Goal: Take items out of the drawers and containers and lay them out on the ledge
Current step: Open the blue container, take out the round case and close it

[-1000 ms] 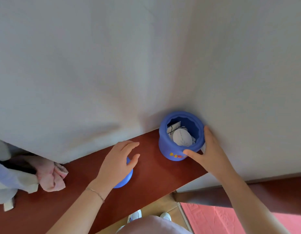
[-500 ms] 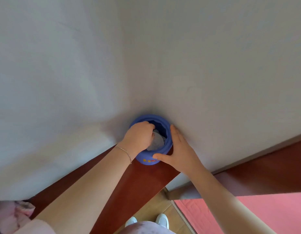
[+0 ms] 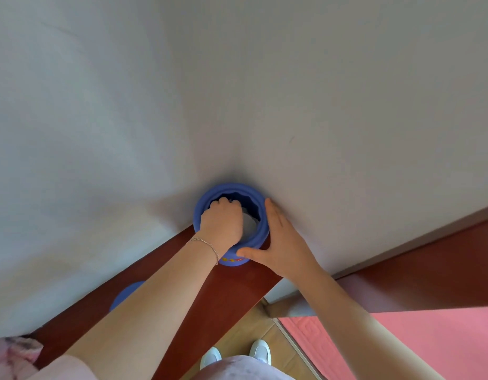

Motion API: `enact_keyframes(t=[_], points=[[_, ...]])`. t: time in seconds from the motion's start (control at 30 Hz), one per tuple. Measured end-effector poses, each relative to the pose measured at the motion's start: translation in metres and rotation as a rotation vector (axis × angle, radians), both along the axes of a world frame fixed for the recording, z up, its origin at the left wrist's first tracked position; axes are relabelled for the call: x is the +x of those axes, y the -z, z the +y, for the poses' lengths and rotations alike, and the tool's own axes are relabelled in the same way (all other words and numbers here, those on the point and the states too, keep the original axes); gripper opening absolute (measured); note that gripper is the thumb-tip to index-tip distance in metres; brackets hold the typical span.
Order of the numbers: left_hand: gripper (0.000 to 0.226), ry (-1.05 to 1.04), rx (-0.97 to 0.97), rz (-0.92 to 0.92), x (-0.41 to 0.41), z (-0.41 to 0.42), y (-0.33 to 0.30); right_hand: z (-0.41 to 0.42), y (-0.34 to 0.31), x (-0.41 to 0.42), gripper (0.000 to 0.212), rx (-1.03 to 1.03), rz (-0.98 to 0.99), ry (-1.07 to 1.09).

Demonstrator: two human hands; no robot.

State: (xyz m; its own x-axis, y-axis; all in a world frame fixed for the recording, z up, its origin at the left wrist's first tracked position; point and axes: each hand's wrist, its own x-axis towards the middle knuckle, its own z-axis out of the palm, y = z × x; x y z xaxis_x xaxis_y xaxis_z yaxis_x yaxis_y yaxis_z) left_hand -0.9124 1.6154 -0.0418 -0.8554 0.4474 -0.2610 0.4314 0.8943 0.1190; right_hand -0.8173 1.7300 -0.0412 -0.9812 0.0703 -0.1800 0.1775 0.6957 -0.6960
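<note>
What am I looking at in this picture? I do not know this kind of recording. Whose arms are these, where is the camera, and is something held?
There is no machine here. A person wears a wide-angle camera on the head, so the one view looks down at their own two bare arms and their white shoes.

A blue jar stands on a dark red wooden ledge, against a white wall. The left hand reaches inside the jar, fingers curled; whether it grips something I cannot tell. Something pale lies inside. The right hand presses flat on the jar's outside and steadies it. The round blue lid, I believe, lies on the ledge, partly behind the left arm.
</note>
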Motion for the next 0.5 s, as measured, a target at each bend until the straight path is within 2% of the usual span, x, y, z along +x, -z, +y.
enact_keyframes(t=[0.23, 0.33, 0.5], points=[[0.033, -0.029, 0.14, -0.207, -0.005, -0.003, -0.013, 0.0, -0.001, 0.0, 0.112, -0.002, 0.001, 0.014], [0.032, -0.032, 0.247, -0.171, -0.003, -0.011, -0.021, 0.0, -0.001, 0.0, 0.112, -0.008, 0.002, 0.023], [0.037, -0.089, 0.391, -0.008, 0.0, -0.031, -0.043, 0.0, -0.003, -0.002, 0.111, -0.047, 0.019, 0.035]])
